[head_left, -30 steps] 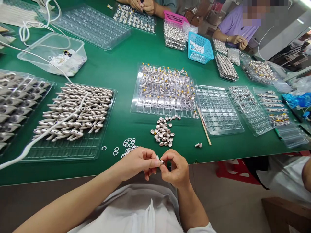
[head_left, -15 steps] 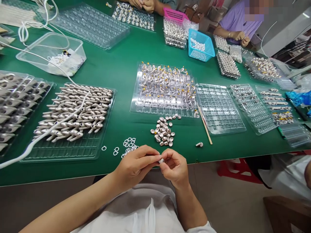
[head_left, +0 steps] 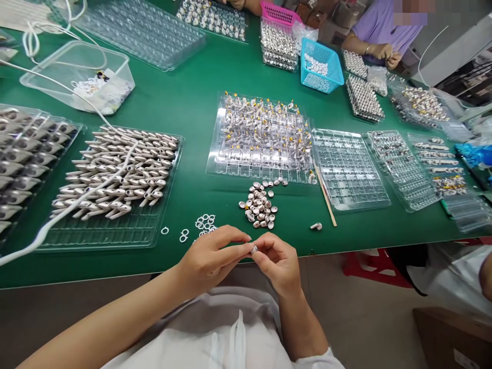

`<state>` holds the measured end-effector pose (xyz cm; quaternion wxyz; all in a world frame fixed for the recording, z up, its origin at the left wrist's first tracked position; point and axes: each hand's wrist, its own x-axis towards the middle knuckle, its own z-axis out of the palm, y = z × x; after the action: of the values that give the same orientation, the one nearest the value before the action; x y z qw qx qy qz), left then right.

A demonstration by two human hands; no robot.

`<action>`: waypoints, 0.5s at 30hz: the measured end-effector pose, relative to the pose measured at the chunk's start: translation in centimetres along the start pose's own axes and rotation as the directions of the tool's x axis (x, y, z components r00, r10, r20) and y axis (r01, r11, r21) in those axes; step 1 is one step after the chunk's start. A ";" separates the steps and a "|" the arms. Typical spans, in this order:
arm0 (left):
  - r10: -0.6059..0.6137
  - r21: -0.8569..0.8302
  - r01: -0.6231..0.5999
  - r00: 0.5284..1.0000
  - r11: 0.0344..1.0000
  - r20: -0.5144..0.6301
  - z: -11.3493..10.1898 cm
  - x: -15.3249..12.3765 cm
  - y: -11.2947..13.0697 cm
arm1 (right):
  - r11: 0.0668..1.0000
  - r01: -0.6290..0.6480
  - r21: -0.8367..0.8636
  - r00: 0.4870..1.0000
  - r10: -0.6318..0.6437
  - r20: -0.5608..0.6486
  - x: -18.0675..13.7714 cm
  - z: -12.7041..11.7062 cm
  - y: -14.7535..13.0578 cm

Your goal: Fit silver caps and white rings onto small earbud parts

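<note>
My left hand [head_left: 209, 256] and my right hand [head_left: 277, 261] meet at the table's front edge, both pinching one small silver cap [head_left: 254, 249] between their fingertips. Just beyond the fingers lies a pile of several similar small silver caps [head_left: 260, 203]. A scatter of small white rings [head_left: 203, 223] lies left of that pile, near my left hand. One white earbud piece [head_left: 315, 226] rests to the right on the green table [head_left: 192, 110].
Clear trays stand around: one with beige stems [head_left: 115, 171] at left, one with white parts [head_left: 263, 134] at centre, an unfilled one [head_left: 348, 169] at right with a wooden stick [head_left: 326, 196] beside it. A blue basket [head_left: 321, 64] and other people's hands sit at the far side.
Both hands have stayed together on the small cap, with the fingers shifting slightly around it. The view has tipped a little downward.
</note>
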<state>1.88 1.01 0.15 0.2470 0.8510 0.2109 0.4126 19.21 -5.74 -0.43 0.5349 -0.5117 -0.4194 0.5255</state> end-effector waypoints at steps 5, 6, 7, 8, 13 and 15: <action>0.008 0.005 -0.008 1.000 1.000 -0.012 -0.2 0.1 -0.2 | 0.997 -0.011 0.072 1.000 0.010 0.019 -0.3 -0.4 0.0; 0.002 0.002 -0.002 1.000 1.000 -0.018 -0.2 0.1 -0.2 | 0.996 -0.013 0.089 1.000 0.011 0.014 -0.4 -0.5 0.1; -0.004 -0.001 0.004 1.000 1.000 -0.024 -0.3 0.1 -0.1 | 0.994 -0.015 0.104 1.000 0.015 0.009 -0.5 -0.5 0.2; -0.010 0.000 0.010 1.000 1.000 -0.028 -0.3 0.1 -0.1 | 0.993 -0.020 0.116 1.000 0.019 0.005 -0.6 -0.6 0.3; -0.031 0.026 0.032 0.999 0.999 -0.032 -0.3 0.0 -0.2 | 0.992 -0.014 0.122 0.999 0.010 0.031 -1.1 -0.7 0.2; -0.021 0.030 0.022 0.999 0.999 -0.024 -0.2 -0.2 -0.3 | 0.995 -0.004 0.098 1.000 0.002 0.022 -1.1 -0.7 0.1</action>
<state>1.55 1.17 0.00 0.2362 0.8473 0.2291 0.4169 19.82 -6.93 -0.53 0.5541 -0.4796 -0.3980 0.5519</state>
